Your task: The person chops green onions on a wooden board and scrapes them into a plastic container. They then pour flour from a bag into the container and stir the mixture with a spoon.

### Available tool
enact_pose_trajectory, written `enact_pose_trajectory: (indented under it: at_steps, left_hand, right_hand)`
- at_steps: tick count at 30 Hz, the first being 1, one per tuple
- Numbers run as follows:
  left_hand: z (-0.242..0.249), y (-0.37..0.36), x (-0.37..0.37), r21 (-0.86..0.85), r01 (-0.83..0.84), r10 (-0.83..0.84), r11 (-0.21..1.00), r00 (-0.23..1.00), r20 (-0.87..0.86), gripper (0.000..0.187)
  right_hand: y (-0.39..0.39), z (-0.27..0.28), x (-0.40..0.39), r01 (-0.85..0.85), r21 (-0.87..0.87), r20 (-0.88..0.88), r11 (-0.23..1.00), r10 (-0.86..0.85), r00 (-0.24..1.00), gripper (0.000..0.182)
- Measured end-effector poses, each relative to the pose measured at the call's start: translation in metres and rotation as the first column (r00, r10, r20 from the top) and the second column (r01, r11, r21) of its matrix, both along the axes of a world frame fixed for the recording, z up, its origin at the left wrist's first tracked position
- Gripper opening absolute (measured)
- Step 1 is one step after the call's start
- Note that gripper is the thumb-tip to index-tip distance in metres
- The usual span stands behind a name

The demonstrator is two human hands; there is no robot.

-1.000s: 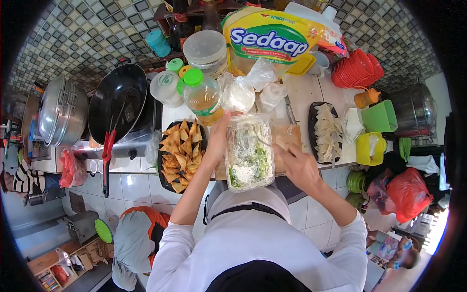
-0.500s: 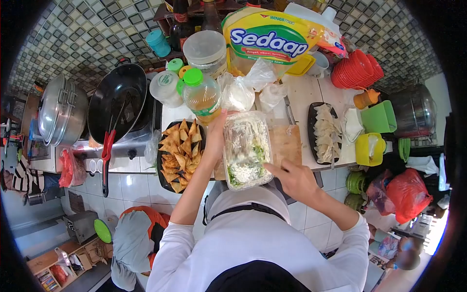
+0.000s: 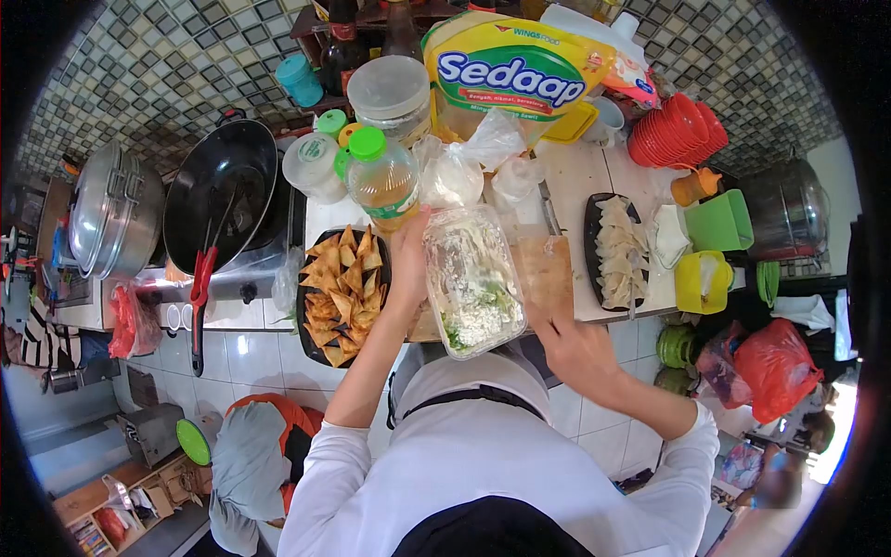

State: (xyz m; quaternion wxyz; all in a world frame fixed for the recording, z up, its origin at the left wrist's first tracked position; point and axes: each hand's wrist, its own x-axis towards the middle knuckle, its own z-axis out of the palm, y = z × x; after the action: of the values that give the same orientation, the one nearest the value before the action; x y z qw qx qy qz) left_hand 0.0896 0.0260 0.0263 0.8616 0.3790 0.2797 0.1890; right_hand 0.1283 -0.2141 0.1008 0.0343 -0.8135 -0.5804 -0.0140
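Observation:
My left hand [image 3: 408,260] grips the left side of a clear plastic container [image 3: 452,230], held tilted over the counter's front edge. White flour and chopped green leaves [image 3: 478,320] lie mostly at its near end, and white smears coat the walls. At the container's right rim is my right hand [image 3: 575,353], its fingers closed as if round a thin handle; what they hold is too hard to make out. Left of my left forearm, a black plate [image 3: 304,302] bears fried golden triangles [image 3: 351,278]. A wooden board [image 3: 548,274] lies beyond my right hand.
A wok [image 3: 223,186] with red-handled tongs [image 3: 201,278] sits on the stove at left. Behind the container stand an oil bottle [image 3: 382,181] and bagged white powder [image 3: 453,181]. Pale folded dumplings [image 3: 620,251] are on a dark plate at right. Another person [image 3: 251,464] is low at left.
My right hand has moved a little right and down, from over the container to its right rim. The flour and greens have shifted slightly. My left hand keeps its grip.

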Motion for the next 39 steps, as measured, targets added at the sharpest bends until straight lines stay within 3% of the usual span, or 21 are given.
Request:
enact_pose_trajectory:
  at_steps: [3, 7, 12, 16, 19, 21, 26, 29, 31, 35, 39]
  left_hand:
    - [-0.011, 0.001, -0.003, -0.005, -0.013, 0.013, 1.0, 0.999, 0.036, 0.036]
    - [-0.011, -0.005, -0.005, 0.006, -0.053, 0.052, 0.999, 0.997, 0.064, 0.032]
    - [-0.002, -0.017, -0.009, 0.024, -0.096, 0.095, 0.995, 0.993, 0.069, 0.028]
    - [-0.018, -0.02, -0.008, 0.091, -0.164, 0.155, 0.982, 0.982, 0.105, 0.032]
    - [-0.023, -0.019, -0.003, 0.049, -0.179, 0.172, 0.983, 0.978, 0.116, 0.034]
    - [-0.027, -0.014, -0.003, 0.042, -0.145, 0.139, 0.989, 0.984, 0.111, 0.037]
    - [-0.027, -0.002, -0.002, 0.018, -0.093, 0.091, 0.995, 0.989, 0.119, 0.041]
    - [-0.031, 0.0, -0.003, 0.089, -0.075, 0.069, 0.993, 0.995, 0.072, 0.042]
    - [-0.025, 0.0, -0.004, -0.035, -0.07, 0.073, 0.997, 0.991, 0.116, 0.036]
    - [-0.022, -0.001, -0.007, -0.028, -0.05, 0.052, 0.998, 0.992, 0.114, 0.036]
    - [-0.015, -0.002, -0.005, 0.163, -0.06, 0.045, 0.985, 0.995, 0.094, 0.036]
  right_hand:
    - [-0.008, 0.019, -0.01, 0.007, -0.111, -0.117, 0.994, -0.02, 0.993, 0.048]
    - [0.003, 0.024, -0.004, 0.107, -0.074, -0.108, 0.992, -0.114, 0.988, 0.05]
    - [0.036, 0.016, 0.005, 0.052, -0.038, 0.072, 0.998, -0.049, 0.996, 0.049]
    - [0.03, 0.022, -0.003, 0.061, -0.083, 0.111, 0.995, -0.051, 0.992, 0.048]
    - [0.017, 0.028, 0.003, 0.025, -0.117, 0.088, 0.993, -0.014, 0.996, 0.042]
    - [0.007, 0.026, 0.009, 0.085, -0.116, -0.095, 0.99, -0.096, 0.991, 0.04]
    - [-0.004, 0.026, 0.016, 0.127, -0.061, -0.227, 0.99, -0.138, 0.964, 0.039]
    - [-0.008, 0.029, 0.009, 0.129, -0.015, -0.291, 0.992, -0.128, 0.948, 0.041]
    - [-0.008, 0.037, 0.004, 0.13, -0.013, -0.31, 0.991, -0.128, 0.942, 0.041]
    - [-0.007, 0.042, 0.006, 0.044, -0.029, -0.172, 0.999, -0.049, 0.984, 0.044]
    - [-0.004, 0.027, 0.009, 0.078, -0.074, -0.025, 0.994, -0.08, 0.996, 0.045]
